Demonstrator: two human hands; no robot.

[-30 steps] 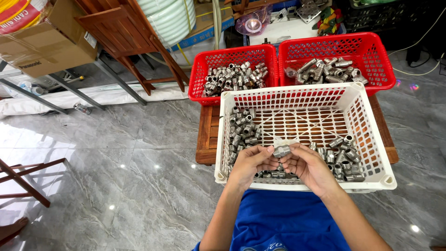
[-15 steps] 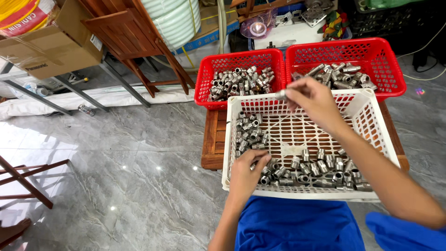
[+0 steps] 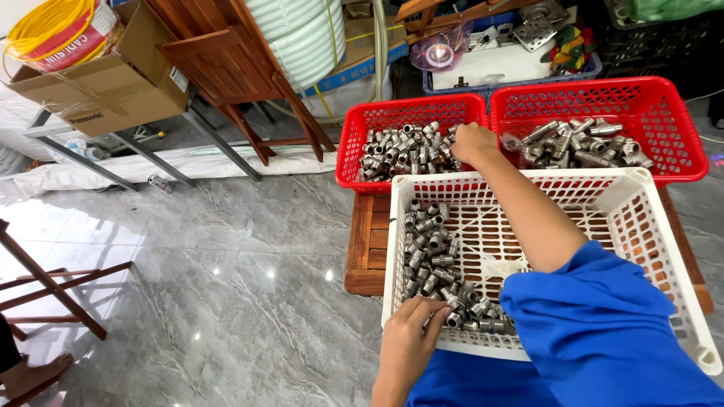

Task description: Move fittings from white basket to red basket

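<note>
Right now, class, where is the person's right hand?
In the head view, the right hand is stretched forward over the left red basket of metal fittings, past the far rim of the white basket.

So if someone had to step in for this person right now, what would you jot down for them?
Left hand: down in the near corner of the white basket, fingers among the metal fittings; grip unclear.
Right hand: stretched over the left red basket, at its pile of fittings; whether it holds a piece is hidden.
Right red basket: holds longer metal parts.
Done: both red baskets hold part piles.
Left: a good many fittings remain in the white basket, mostly along its left side.
</note>
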